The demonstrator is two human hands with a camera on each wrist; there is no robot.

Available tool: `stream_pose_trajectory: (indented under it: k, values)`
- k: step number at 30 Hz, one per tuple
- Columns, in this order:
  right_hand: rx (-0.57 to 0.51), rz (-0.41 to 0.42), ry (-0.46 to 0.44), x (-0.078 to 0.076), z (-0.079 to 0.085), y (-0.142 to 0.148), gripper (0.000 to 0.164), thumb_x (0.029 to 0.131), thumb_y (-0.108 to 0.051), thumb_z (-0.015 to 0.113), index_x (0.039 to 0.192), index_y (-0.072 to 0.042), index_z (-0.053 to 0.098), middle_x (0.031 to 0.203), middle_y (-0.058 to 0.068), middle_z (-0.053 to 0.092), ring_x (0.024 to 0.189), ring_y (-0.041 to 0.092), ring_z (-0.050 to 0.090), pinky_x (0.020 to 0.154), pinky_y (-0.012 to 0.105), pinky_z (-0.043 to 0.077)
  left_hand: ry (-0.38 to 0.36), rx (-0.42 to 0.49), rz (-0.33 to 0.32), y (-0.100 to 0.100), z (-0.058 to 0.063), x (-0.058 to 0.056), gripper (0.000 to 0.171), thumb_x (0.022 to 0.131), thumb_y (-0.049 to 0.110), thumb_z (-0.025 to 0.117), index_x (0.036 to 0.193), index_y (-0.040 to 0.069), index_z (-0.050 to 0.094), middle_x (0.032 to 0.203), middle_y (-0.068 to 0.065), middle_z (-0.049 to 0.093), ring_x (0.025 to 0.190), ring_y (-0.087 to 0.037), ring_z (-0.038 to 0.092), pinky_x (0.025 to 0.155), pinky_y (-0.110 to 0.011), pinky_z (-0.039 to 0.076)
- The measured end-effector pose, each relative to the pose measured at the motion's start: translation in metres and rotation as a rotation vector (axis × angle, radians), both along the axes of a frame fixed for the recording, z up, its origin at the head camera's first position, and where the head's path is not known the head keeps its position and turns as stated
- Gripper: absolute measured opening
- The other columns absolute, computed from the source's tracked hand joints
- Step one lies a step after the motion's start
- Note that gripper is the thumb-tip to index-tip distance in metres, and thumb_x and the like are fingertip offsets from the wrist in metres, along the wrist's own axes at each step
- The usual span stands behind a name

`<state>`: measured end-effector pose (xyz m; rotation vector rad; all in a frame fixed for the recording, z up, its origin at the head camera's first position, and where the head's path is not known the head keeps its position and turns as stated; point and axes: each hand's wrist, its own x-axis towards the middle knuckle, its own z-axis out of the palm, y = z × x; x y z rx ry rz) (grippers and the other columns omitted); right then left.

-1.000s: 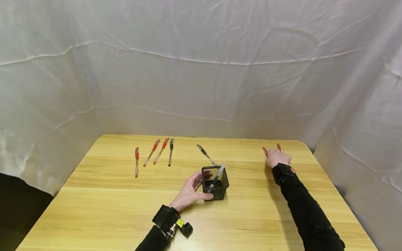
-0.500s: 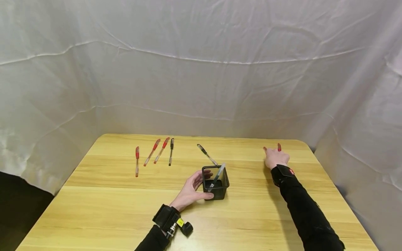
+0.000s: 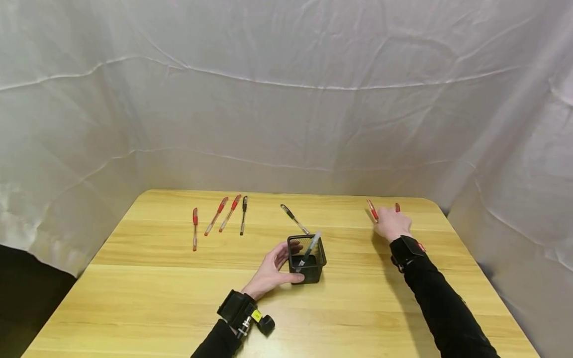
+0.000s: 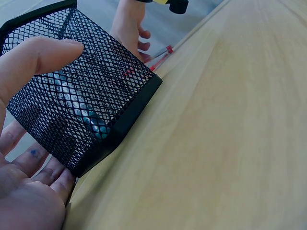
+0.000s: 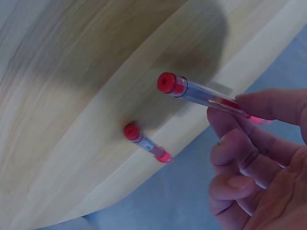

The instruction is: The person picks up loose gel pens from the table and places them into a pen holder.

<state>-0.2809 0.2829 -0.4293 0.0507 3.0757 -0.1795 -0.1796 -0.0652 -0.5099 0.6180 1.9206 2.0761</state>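
Note:
In the head view my left hand (image 3: 270,267) grips a black mesh pen holder (image 3: 315,275) at the table's middle, thumb on its near side and fingers behind. One pen (image 3: 310,251) with a clear end leans inside it. At the far right my right hand (image 3: 393,223) pinches a red pen (image 3: 372,211) between thumb and fingers. The right wrist view shows this red pen (image 5: 196,93) tilted above the wood, its red end pointing away from the hand. Another red pen (image 5: 146,143) lies on the table beyond, partly hidden by the hand in the head view.
Just behind the holder lies a black pen (image 3: 294,219). To the left, a second black pen (image 3: 243,215) lies beside several red pens (image 3: 216,216). The wooden table (image 3: 147,298) ends at a pale cloth backdrop (image 3: 286,124).
My right hand has taken a red pen between thumb and fingers and raised it, and the pen now sticks out further to the left. The left hand and the holder stay put.

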Motion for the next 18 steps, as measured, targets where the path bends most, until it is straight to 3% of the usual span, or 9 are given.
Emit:
stream_pose_trajectory:
  k: [8,13,15,18]
  values:
    - [-0.068,0.031,0.105,0.013,0.01,-0.012,0.025,0.089,-0.013,0.054,0.064,-0.011,0.051,0.08,0.019,0.063,0.078,0.042,0.063,0.057,0.055,0.046,-0.005,-0.005,-0.006,0.0,0.001,0.001,0.081,0.077,0.005,0.084,0.147,0.002,0.043,0.151,-0.023,0.049,0.146,-0.033,0.041,0.118,-0.012,0.031]
    - [-0.138,0.037,0.149,0.021,0.017,-0.017,0.018,0.091,-0.015,0.054,0.087,-0.007,0.069,0.093,0.021,0.071,0.084,0.042,0.065,0.059,0.052,0.047,0.002,-0.008,-0.004,0.0,0.0,0.0,0.081,0.077,0.005,0.084,0.147,0.001,0.043,0.15,-0.022,0.05,0.146,-0.034,0.042,0.118,-0.012,0.031]
    - [-0.164,0.043,0.151,0.023,0.019,-0.019,0.021,0.092,-0.018,0.055,0.097,-0.006,0.071,0.099,0.02,0.073,0.084,0.039,0.066,0.059,0.048,0.047,0.006,-0.007,-0.003,0.0,-0.001,0.0,0.081,0.077,0.005,0.084,0.147,0.001,0.043,0.15,-0.022,0.05,0.146,-0.034,0.042,0.118,-0.012,0.031]
    - [-0.209,0.055,0.159,0.027,0.023,-0.023,0.022,0.094,-0.021,0.056,0.1,-0.006,0.07,0.098,0.016,0.074,0.08,0.032,0.067,0.056,0.039,0.044,0.007,-0.006,-0.005,0.0,-0.001,0.0,0.081,0.077,0.005,0.084,0.148,0.001,0.043,0.15,-0.022,0.05,0.146,-0.033,0.042,0.118,-0.012,0.031]
